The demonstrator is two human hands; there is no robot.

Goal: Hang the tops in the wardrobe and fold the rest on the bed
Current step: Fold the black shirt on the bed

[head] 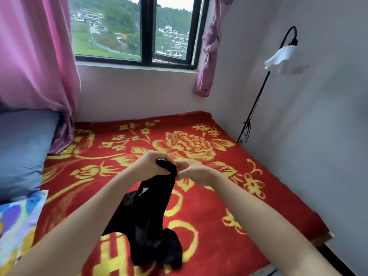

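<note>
A black garment hangs from both my hands above the bed, its lower part bunched on the red and gold blanket. My left hand grips the garment's top edge with curled fingers. Just to its right, my right hand pinches the same edge. A small white label shows on the cloth below my left hand. The hands are almost touching over the middle of the bed. No wardrobe is in sight.
A blue pillow lies at the bed's left end, with a colourful patterned cloth in front of it. Pink curtains frame the window. A floor lamp stands against the right wall beside the bed.
</note>
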